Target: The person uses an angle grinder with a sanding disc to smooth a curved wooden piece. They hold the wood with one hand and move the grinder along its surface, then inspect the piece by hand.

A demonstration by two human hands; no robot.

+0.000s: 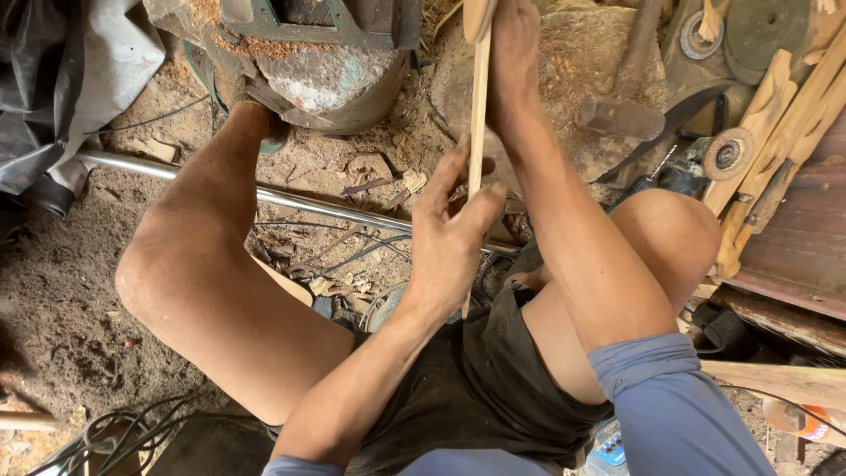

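Two hands on one workpiece: my left hand (445,242) and my right hand (514,48) both hold a long, thin wooden stick (478,115), pale and flat-sided, which runs nearly upright through the view between my knees; its upper end widens into a rounded blade at the top edge, so it may be a spoon or spatula blank, though the frame cuts it off. Left hand: thumb and fingers pinched on the lower shaft, palm turned away from me, fingers bent rather than spread; right hand: closed round the stick just under the widened end, with the forearm reaching forward over my right thigh. Lower tip of the stick: hidden behind my left wrist, near my dark shorts (476,379). Surroundings: a chrome metal tube (291,201) lying across the dirt floor under my legs; a sawdust-crusted green machine (308,44) beyond my left knee; a hammer (621,110) on the stump ahead; a small round abrasive wheel (728,154) and a stack of similar wooden blanks (775,132) to my right; shavings scattered throughout. Step in hand, as I judge it: checking or sighting the shaft with a two-point hold, since neither hand has a tool. Next move would call for keeping the left pinch firm as a pivot while the right turns or steadies the top, so the thin shaft does not flex or slip.
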